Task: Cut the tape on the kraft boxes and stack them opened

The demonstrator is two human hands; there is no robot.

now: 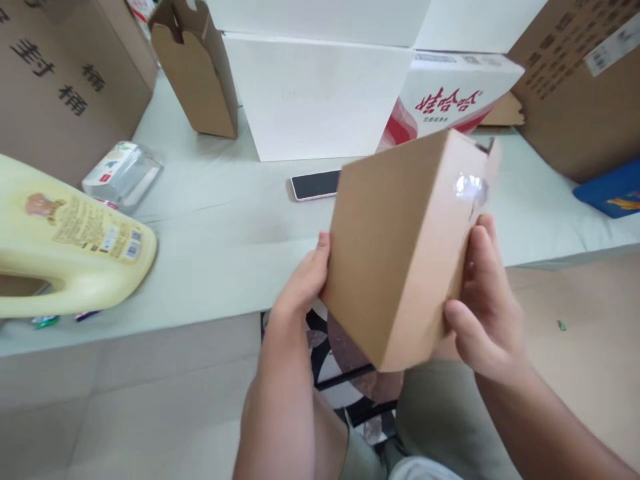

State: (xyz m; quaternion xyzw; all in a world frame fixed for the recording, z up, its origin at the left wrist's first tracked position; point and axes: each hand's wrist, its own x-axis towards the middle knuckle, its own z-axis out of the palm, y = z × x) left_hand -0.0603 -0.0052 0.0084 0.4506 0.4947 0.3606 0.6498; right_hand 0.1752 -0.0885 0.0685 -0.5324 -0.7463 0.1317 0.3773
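Between my two hands is a brown cardboard box, held tilted above my lap at the table's front edge. My left hand grips its left side, with the thumb along the edge and the other fingers hidden behind. On the right, my right hand wraps its thumb and fingers around the narrow side. A shiny patch of clear tape shows near the top of that side, and a small flap sticks out at the upper right corner. Behind the box lies a phone, partly covered by it.
A pale yellow jug and a clear plastic container are at the left. Along the back stand a tall cardboard carton, white boxes, and a red-and-white carton. Large cardboard boxes flank both sides; a blue package lies right.
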